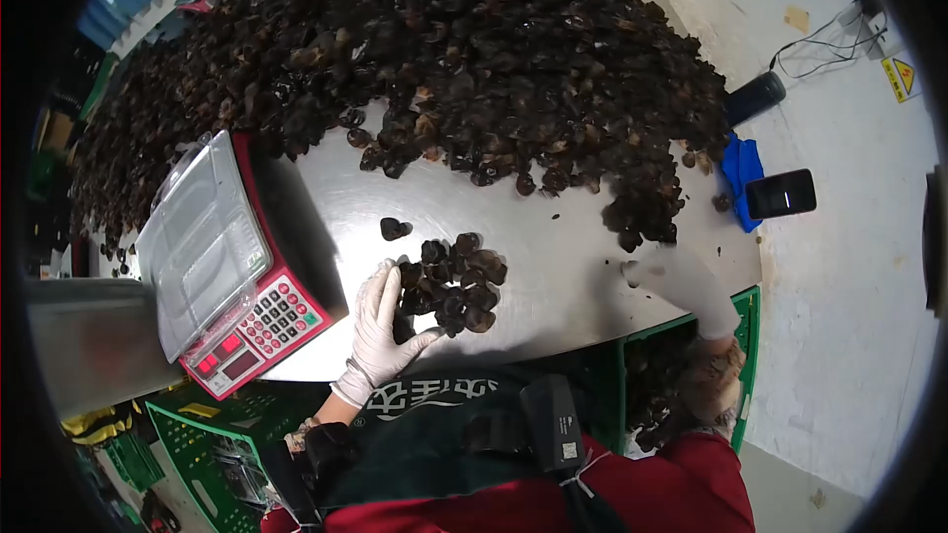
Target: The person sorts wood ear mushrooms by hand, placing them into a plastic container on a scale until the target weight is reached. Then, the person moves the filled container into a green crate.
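My left hand [383, 331], in a white glove, rests on the metal table with its thumb and fingers apart. It cups the left and near side of a small pile of dark, glossy, curled pieces like wood ear mushrooms [459, 281]. One loose mushroom [393, 228] lies just beyond the fingertips. Gloved too, my right hand [681, 281] is smeared by motion over the table's near right edge. A dark spot shows at its fingertips, but I cannot tell whether it holds a mushroom. Beyond both hands spreads a big heap of the same mushrooms [474, 69].
A red scale [262, 331] with a clear plastic-covered pan stands left of my left hand. Green crates [748, 355] sit below the table edge, the right one holding dark mushrooms. A phone [781, 194] lies by a blue cloth [739, 173] near the wall.
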